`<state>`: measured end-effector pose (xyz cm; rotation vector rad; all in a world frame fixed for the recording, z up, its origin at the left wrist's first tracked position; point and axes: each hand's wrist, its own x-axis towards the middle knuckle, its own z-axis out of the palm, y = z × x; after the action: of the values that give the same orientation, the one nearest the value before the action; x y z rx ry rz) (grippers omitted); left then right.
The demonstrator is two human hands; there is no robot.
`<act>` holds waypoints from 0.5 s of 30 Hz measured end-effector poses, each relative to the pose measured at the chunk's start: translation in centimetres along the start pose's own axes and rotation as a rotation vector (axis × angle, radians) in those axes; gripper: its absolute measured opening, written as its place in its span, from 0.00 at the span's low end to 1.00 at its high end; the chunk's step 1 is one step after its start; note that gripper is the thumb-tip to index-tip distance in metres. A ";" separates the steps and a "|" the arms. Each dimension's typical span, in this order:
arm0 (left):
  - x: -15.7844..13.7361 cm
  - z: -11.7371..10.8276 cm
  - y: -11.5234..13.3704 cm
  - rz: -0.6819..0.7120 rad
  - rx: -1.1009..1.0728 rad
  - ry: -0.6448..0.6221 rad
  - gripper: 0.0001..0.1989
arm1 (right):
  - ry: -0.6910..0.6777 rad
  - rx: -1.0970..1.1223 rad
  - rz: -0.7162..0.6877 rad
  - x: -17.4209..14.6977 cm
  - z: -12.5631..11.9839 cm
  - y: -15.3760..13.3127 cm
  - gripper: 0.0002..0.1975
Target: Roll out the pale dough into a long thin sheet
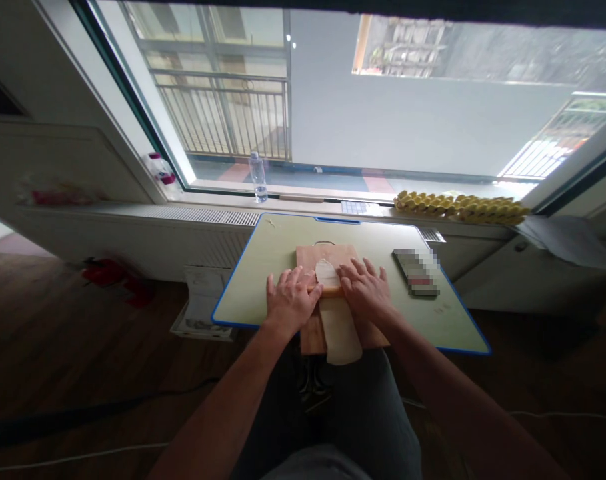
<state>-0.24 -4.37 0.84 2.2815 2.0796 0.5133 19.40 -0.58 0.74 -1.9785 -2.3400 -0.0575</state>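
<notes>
From the head camera, both hands lie palm-down on a rolling pin (327, 291) that runs crosswise over a wooden board (313, 257) at the near middle of a small blue-edged table (263, 267). The left hand (290, 299) is spread flat, fingers extended and slightly apart, pressing on the pin's left end; the right hand (365, 288) is likewise spread with fingers fanned forward over the right end. Only a short orange stretch of the pin shows between them, so its ends cannot be made out. Under the pin lies a long strip of pale dough (339, 327): a rounded tip pokes out beyond the pin toward the board's far edge, while the longer part runs back past the table's near edge and hangs over the person's lap. A dark flat object (417, 270) (its surface is blurred out) rests toward the table's right edge, well apart from the board. Beyond the table's far edge, on the windowsill, stand a clear plastic bottle (257, 177) and, to the right, a row of yellow pieces (460, 207), possibly corn.
</notes>
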 end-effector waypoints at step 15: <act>3.6 2.4 -0.8 -0.027 0.053 0.041 0.25 | 0.020 0.063 0.057 3.9 1.3 0.8 0.30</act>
<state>-0.15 -0.32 -0.83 2.2864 2.1650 0.5145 19.49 3.53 -0.30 -2.0043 -2.2433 -0.0004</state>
